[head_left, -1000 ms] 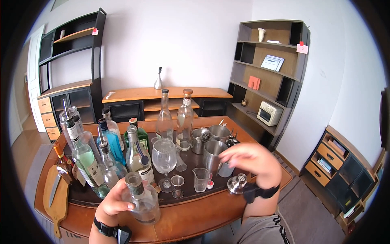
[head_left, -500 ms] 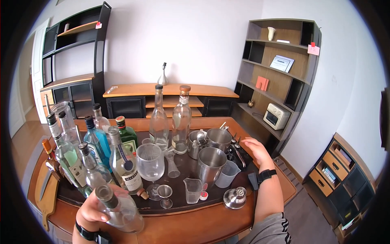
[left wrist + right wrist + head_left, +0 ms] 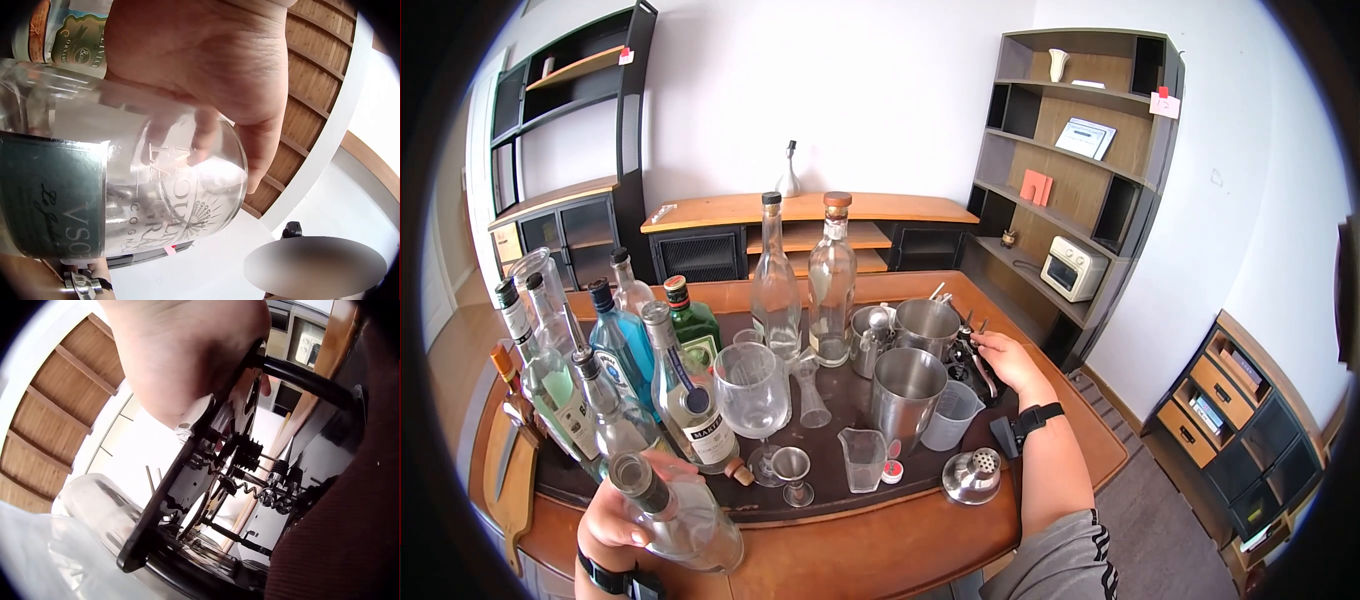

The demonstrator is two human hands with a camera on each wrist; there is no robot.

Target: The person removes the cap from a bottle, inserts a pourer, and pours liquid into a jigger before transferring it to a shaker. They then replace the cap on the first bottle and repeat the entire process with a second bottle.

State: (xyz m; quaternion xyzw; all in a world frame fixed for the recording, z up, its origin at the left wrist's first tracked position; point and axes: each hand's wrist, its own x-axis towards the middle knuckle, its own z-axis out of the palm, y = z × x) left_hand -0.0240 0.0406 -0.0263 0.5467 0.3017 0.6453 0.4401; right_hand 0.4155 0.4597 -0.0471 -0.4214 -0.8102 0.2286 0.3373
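Observation:
My left hand (image 3: 608,518) grips a clear glass bottle (image 3: 690,530) with an unstoppered neck, tilted at the table's front left. In the left wrist view, fingers show through the glass, and the bottle carries a dark green label (image 3: 53,194) with "VSO" and "Cognac" lettering. At the right, my right hand (image 3: 1006,360) reaches over a black rack (image 3: 970,378) of bar tools, fingers extended at its top. The right wrist view shows the hand (image 3: 194,356) against the rack's black frame (image 3: 156,519), fingers partly hidden behind it, with metal tools and a spiral corkscrew inside.
Several bottles, among them a blue bottle (image 3: 613,345) and a Martini bottle (image 3: 690,410), crowd the left. A wine glass (image 3: 753,390), jigger (image 3: 793,475), small clear jug (image 3: 862,460), steel cup (image 3: 908,400), plastic measuring cup (image 3: 950,415) and strainer top (image 3: 972,477) stand nearer the middle and right.
My right hand has moved from above the steel cup to the tool rack at the right. My left hand still holds the bottle, now lower and further left in view.

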